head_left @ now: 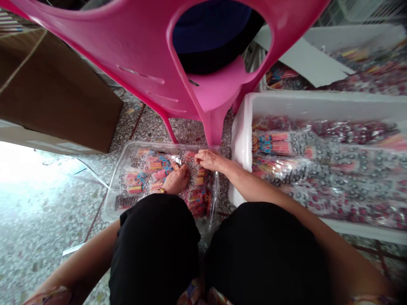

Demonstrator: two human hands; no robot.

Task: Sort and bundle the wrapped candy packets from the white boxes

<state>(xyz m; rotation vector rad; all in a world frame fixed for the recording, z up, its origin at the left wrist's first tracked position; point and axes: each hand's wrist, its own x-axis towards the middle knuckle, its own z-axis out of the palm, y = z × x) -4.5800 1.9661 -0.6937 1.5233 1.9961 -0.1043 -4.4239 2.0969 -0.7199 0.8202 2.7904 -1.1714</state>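
Note:
A shallow clear plastic bin (118, 180) stands on the floor before my knees, with layers of clear packets (135, 182) in it. They hold pink and yellow sticks with dark round ends, and some carry blue and red printed cards. My left hand (176, 180), with a gold-coloured band at the wrist, is closed at the top of a packet in the middle of the bin. At the bin's far right corner, my right hand (210, 160) has its fingers curled in a pinch on a packet (190, 156). The fingertips are partly hidden.
A pink plastic chair (133, 55) stands ahead, its legs close to the bin. To the right is a white foam box (240, 144) full of similar packets, with another filled container behind. A cardboard box (60, 93) stands at left on the speckled floor.

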